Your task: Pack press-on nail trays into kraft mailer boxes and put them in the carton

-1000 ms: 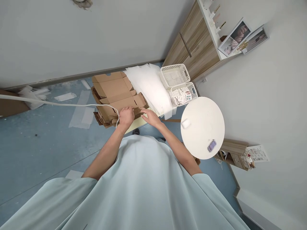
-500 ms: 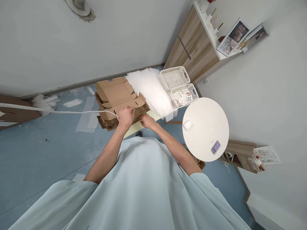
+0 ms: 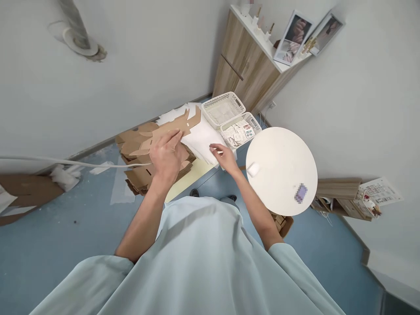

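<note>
My left hand (image 3: 166, 155) is raised over a stack of flat brown cardboard box blanks (image 3: 136, 175). It grips the near edge of one flattened cardboard box (image 3: 173, 126), which tilts up and reaches over the white sheets (image 3: 205, 142). My left thumb is mostly hidden. To the right, my right hand (image 3: 225, 157) is open, fingers apart and slightly bent, with nothing seen in it. It hovers beside the white sheets, near a white basket (image 3: 226, 142) of small printed cards.
Behind that basket stands a second white basket (image 3: 210, 109). A round white table (image 3: 282, 170) is at the right, a wood-fronted cabinet (image 3: 244, 61) at the back. A white cable (image 3: 82, 162) runs in from the left toward my left hand.
My left hand has lifted one flattened box off the stack, toward the white sheets. My right hand has left the cardboard, moved right and opened. The view has shifted slightly.
</note>
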Demonstrator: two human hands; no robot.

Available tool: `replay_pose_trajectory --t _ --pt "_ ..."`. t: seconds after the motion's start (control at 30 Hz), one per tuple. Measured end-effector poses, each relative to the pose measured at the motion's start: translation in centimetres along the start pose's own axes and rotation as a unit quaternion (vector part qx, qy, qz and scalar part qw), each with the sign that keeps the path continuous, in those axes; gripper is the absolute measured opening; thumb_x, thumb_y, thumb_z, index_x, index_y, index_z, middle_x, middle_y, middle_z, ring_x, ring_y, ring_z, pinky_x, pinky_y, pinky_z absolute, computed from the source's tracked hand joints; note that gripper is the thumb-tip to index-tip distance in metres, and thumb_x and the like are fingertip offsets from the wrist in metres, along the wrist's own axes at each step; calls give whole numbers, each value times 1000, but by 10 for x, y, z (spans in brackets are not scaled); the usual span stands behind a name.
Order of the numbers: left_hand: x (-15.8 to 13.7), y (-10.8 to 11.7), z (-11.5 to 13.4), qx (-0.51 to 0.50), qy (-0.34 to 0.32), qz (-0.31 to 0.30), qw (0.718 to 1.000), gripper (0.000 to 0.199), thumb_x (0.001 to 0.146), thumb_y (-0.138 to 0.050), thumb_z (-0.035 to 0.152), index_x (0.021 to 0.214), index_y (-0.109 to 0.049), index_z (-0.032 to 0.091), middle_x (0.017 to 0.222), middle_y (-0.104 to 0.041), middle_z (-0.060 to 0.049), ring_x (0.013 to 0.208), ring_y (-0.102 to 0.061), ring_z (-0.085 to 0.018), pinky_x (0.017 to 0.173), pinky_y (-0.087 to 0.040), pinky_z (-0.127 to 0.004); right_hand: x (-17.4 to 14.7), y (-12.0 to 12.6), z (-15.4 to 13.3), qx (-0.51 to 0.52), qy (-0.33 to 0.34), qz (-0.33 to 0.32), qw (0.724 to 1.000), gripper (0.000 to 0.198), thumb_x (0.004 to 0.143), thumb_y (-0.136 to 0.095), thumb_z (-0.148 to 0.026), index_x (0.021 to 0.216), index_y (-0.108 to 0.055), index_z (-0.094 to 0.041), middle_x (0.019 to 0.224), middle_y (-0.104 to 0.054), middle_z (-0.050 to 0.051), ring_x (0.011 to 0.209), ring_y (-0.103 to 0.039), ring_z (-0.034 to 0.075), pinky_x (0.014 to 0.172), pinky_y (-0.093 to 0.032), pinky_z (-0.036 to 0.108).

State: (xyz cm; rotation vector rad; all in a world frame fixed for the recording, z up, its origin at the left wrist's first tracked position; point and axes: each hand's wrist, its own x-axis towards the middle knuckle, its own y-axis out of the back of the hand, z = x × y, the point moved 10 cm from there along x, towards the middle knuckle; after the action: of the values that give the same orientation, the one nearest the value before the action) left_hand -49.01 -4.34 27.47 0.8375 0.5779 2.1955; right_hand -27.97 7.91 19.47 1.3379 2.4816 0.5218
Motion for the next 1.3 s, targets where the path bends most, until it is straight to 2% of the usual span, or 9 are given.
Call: replay_pose_trajectory --t 0.07,0.17,0.3,0.5,0.63,0.8,0.93,1.1,1.3 --pt "2 -14 33 -27 -60 -2 998 37 114 -50 37 128 -82 29 136 -80 -5 133 -72 -29 113 -56 -51 -8 53 -11 32 5 75 997 43 100 -68 -60 119 -80 -23 122 -82 7 107 -76 23 92 -62 35" --pt "-5 -52 85 -70 -156 -41 985 36 114 -51 36 133 -80 27 136 -80 -9 138 -70 -31 114 -56 -51 -32 121 -18 68 0 160 985 52 94 -72 -70 112 -81 -22 111 -83 6 103 -75 22 91 -61 33" --pt "-30 -117 155 -100 -264 -123 951 37 114 -48 26 137 -78 27 141 -78 -9 143 -66 -29 112 -58 -48 -77 195 2 72 -54 261 961 58 87 -75 -77 100 -78 -21 100 -82 6 95 -73 21 84 -60 33" --pt "-99 -226 249 -111 -368 -249 889 51 106 -43 7 142 -75 26 146 -74 -6 147 -62 -25 118 -57 -47 -159 288 87 72 -137 366 918 50 91 -68 -72 88 -67 -22 89 -78 5 86 -73 21 77 -58 33" --pt "-167 -315 289 -87 -404 -353 839 58 101 -41 -1 142 -75 21 149 -72 -8 147 -63 -25 119 -57 -46 -224 334 166 88 -194 411 886 46 88 -68 -67 92 -67 -21 91 -79 7 82 -73 21 74 -57 33" --pt "-258 -415 312 -39 -455 -481 748 57 103 -41 0 149 -70 16 158 -64 -11 152 -57 -26 125 -51 -45 -299 356 272 132 -274 436 847 49 82 -69 -69 90 -67 -20 92 -81 10 82 -73 22 72 -55 32" --pt "-320 -470 310 -2 -481 -561 674 63 99 -40 -4 154 -65 16 163 -60 -11 157 -51 -26 125 -51 -42 -346 350 347 184 -343 436 811 49 79 -72 -68 87 -66 -21 95 -83 12 80 -73 21 68 -52 30" --pt "-377 -513 297 23 -492 -617 614 68 98 -42 -3 159 -61 19 164 -59 -13 156 -53 -28 123 -51 -44 -379 335 410 222 -378 430 789 43 78 -75 -63 85 -65 -21 93 -83 11 75 -72 20 65 -51 28" --pt "-413 -541 273 76 -496 -657 562 70 98 -38 -2 161 -59 19 168 -55 -14 154 -54 -30 119 -52 -44 -395 316 456 203 -439 395 781 39 82 -74 -59 85 -68 -20 91 -83 9 68 -71 18 60 -52 26"
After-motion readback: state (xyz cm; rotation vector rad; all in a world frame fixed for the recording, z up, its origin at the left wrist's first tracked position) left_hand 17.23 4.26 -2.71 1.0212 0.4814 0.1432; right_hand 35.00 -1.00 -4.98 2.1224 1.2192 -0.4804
